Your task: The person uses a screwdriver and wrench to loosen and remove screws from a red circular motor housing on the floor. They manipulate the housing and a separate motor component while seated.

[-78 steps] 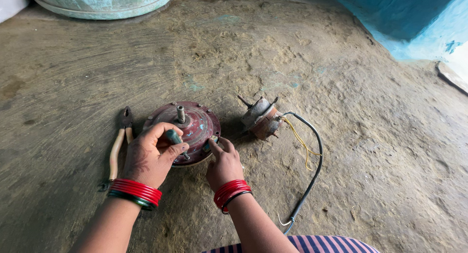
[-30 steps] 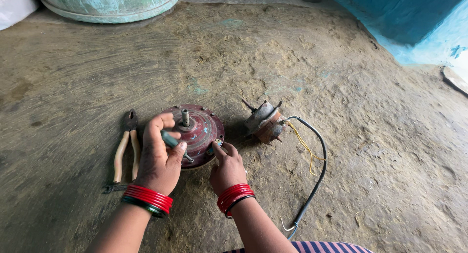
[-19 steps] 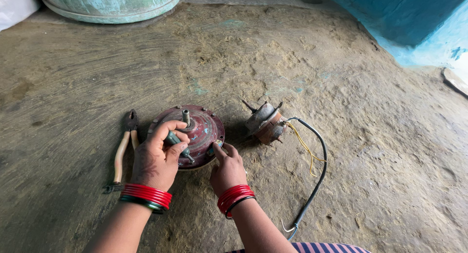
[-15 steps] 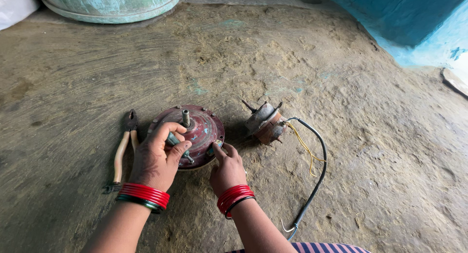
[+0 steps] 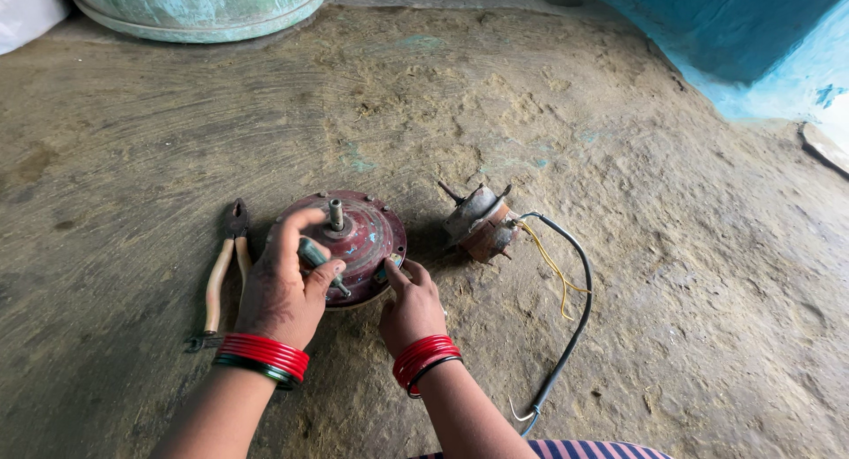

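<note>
- Head view: the left hand [image 5: 281,286] is curled around a green-handled screwdriver [image 5: 316,256], thumb and fingers pinching the handle, with the shaft angled down toward the near rim of the red round motor housing [image 5: 363,238]
- The right hand [image 5: 411,304] rests at the housing's near-right edge, fingers drawn together and the forefinger and thumb pressed to the rim; whether a screw sits under them cannot be told
- The housing lies flat on the rough earthen floor [image 5: 619,273], its steel centre shaft [image 5: 336,214] pointing up, directly in front of the person
- Judged from this grip, the work in hand is turning a fastener at the rim; it would go best with the screwdriver held square to the screw head rather than slanted, and with firm downward pressure so the tip does not slip out
- The right hand looks well placed to stop the housing from spinning, though the fingertips lie near the tip's path and are better kept to one side
- The pliers [image 5: 225,264] with pale handles lie just left of the housing, within reach of the left hand
- The rusty motor core [image 5: 479,225] with its yellow wires [image 5: 553,264] and black cable [image 5: 575,326] lies near on the right, apart from the housing
</note>
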